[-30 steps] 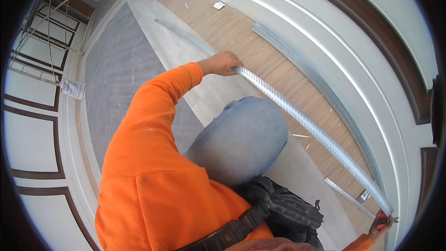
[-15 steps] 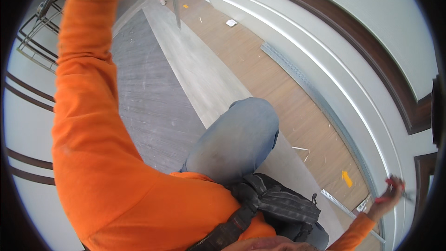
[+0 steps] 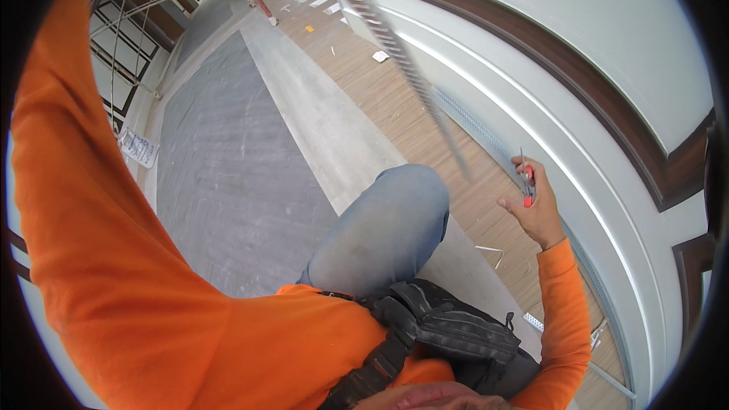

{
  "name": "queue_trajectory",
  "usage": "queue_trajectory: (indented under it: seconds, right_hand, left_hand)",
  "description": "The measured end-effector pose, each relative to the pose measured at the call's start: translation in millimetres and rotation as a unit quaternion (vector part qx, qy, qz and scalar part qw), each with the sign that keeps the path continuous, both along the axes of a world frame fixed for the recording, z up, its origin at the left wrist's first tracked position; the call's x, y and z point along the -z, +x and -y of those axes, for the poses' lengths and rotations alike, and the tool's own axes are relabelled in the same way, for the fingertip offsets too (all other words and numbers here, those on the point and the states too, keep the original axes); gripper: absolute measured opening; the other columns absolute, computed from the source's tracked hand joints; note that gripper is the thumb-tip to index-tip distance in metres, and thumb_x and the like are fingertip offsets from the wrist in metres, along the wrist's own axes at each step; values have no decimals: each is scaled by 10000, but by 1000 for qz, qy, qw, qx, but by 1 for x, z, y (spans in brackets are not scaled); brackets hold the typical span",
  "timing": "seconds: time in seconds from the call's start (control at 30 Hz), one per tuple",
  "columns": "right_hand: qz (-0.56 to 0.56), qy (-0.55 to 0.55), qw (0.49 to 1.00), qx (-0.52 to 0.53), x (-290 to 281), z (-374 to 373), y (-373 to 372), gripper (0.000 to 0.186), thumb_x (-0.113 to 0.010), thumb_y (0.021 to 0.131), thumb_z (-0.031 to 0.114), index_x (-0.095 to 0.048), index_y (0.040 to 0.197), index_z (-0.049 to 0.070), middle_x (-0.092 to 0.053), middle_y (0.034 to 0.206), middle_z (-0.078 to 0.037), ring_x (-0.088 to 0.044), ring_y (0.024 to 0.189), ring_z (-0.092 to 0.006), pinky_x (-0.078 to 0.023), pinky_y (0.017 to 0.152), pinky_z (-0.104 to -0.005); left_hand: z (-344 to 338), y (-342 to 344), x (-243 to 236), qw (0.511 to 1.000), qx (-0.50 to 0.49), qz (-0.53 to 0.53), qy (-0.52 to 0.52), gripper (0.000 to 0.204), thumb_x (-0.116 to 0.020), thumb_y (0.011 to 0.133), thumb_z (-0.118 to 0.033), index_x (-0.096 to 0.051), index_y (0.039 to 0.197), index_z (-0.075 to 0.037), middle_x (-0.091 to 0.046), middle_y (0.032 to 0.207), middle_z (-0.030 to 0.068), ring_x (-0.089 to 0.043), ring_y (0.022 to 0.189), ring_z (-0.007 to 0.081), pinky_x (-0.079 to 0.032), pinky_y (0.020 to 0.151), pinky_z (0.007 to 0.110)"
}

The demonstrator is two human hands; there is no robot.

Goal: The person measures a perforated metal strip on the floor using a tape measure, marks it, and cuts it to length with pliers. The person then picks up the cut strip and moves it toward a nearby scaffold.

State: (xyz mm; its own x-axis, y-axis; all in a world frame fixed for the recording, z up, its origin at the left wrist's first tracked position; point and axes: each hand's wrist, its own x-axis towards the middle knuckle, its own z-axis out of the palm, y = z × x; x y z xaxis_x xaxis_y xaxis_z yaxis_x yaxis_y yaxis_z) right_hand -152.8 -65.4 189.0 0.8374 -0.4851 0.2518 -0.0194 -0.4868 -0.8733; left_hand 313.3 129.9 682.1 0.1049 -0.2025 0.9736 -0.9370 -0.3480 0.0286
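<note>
My right hand (image 3: pixel 538 209) is closed around a small tool with a red handle (image 3: pixel 526 186); a thin grey metal part stands up from my fist, so it may be snips or a screwdriver, I cannot say which. The grip is pressed together on the handle, with the thumb side toward the wall.

My left arm (image 3: pixel 99 205) in the orange sleeve goes up and out of the picture at the top left, so the left hand is not visible and I cannot tell how it holds. A long perforated metal strip (image 3: pixel 395 53) crosses the upper part of the view in the air, blurred, slanting from the top centre down toward my right hand. Its lower end is free, just beside my knee (image 3: pixel 402 205) and near the tool, not touching it as far as I see.

As I judge it, the strip is lifted from the floor and not yet fixed anywhere; a second metal profile (image 3: pixel 486 137) lies along the foot of the wall, so the mounting or cutting work is left to do.

The strip is thin, grey, with a regular row of holes. The floor has 3 bands: grey rough carpet (image 3: pixel 220 167), pale smooth board, and brown wood planks (image 3: pixel 395 106). The wall (image 3: pixel 607 45) is light green with dark brown moulding. A black fabric tool pouch (image 3: pixel 456 330) hangs at my waist.
</note>
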Motion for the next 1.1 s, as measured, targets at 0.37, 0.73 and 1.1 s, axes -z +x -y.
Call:
queue_trajectory:
  seconds: [0.37, 0.73, 1.1]
  right_hand:
    - [-80, -125, 976, 160, 35, -11, -59, 590, -832, 713, 39, -501, 1202, 41, -550, 1110, -150, -549, 1046, -329, -447, 966, -365]
    - [-362, 95, 927, 33, 97, -44, -118, 373, -799, 747, 127, -583, 1033, 21, -574, 826, -111, -559, 813, -245, -476, 806, -367]
    - [-502, 298, 811, -38, 123, -63, -139, 345, -769, 740, 94, -659, 1052, -4, -659, 859, -58, -613, 789, -166, -506, 753, -318]
  left_hand:
    - [-13, 163, 118, 982, -96, -158, 37, 306, -716, 896, -183, -607, 1157, -65, -726, 826, 72, -677, 743, 219, -532, 683, 333]
    - [16, 276, 473, 886, -118, -367, 256, 396, -659, 926, -148, -565, 1286, -14, -731, 1059, 172, -737, 903, 286, -576, 825, 414]
    - [58, 139, 726, 467, -20, -855, -225, 670, -690, 957, -371, -489, 1443, 44, -588, 1414, 213, -601, 1256, 351, -505, 997, 470]
